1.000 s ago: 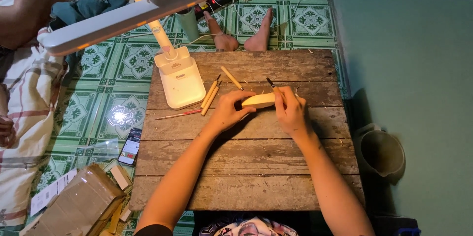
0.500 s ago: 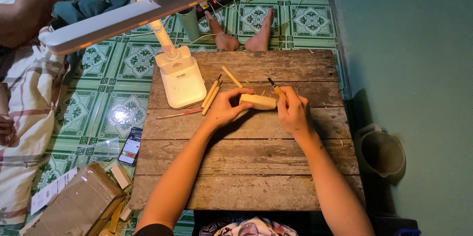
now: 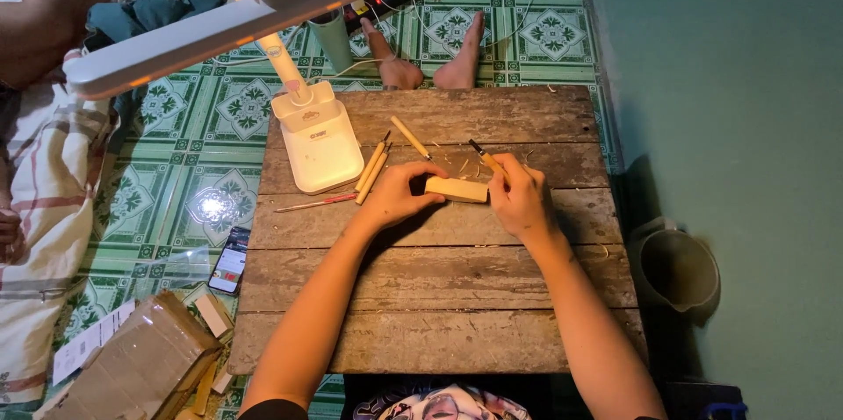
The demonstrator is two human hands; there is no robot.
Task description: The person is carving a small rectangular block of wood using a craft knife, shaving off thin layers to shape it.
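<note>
Pale wooden block (image 3: 457,189) on plank table (image 3: 439,297), left hand (image 3: 399,194) gripping its end, right hand (image 3: 520,196) closed around carving knife (image 3: 486,157), spare tools (image 3: 373,165) beside lamp base (image 3: 316,143).

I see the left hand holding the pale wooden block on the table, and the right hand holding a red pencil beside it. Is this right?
Not quite. In the head view the right hand holds a small carving knife with a wooden handle, not a red pencil. The red pencil lies untouched on the table, left of the hands. The left hand does hold the pale wooden block.
</note>
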